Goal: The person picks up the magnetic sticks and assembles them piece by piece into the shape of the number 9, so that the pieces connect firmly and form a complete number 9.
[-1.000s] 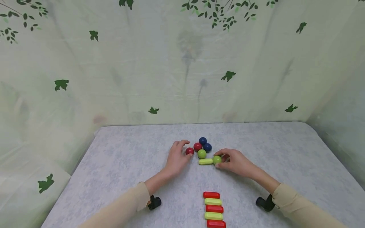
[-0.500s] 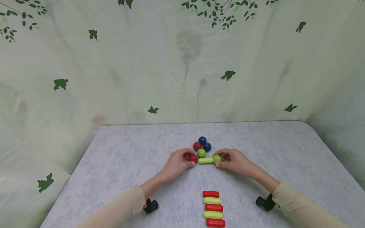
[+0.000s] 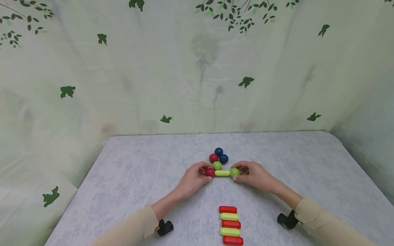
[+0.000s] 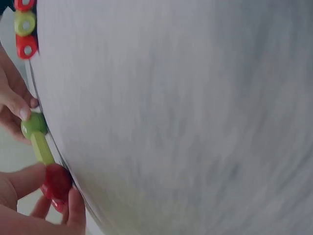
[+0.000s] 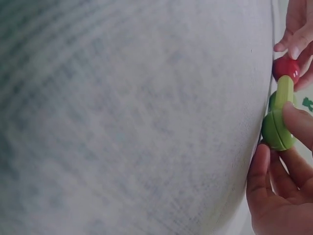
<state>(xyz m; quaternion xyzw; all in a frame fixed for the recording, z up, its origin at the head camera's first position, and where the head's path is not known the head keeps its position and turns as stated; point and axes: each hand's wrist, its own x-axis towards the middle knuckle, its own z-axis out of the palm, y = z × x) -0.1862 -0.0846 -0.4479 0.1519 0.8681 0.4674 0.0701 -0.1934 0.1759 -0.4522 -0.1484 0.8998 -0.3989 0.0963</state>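
A glossy green ball (image 3: 217, 165) and two glossy blue balls (image 3: 224, 158) sit above the yellow faceted bar (image 3: 222, 173) at lower centre, your left hand (image 3: 194, 178) pinching a shiny red ball (image 3: 210, 172) at its left end, your right hand (image 3: 254, 175) a second green ball (image 3: 235, 172) opposite.

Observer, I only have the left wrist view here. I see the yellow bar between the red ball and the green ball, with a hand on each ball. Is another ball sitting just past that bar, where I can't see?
Observer: Yes, in the head view a second green ball lies just beyond the yellow bar, nearer the end by the red ball.

Operator: Understood. The row of bars is cut off in my picture after three. How many show from the head?

Observer: Five, alternating red and yellow, with red at both ends.
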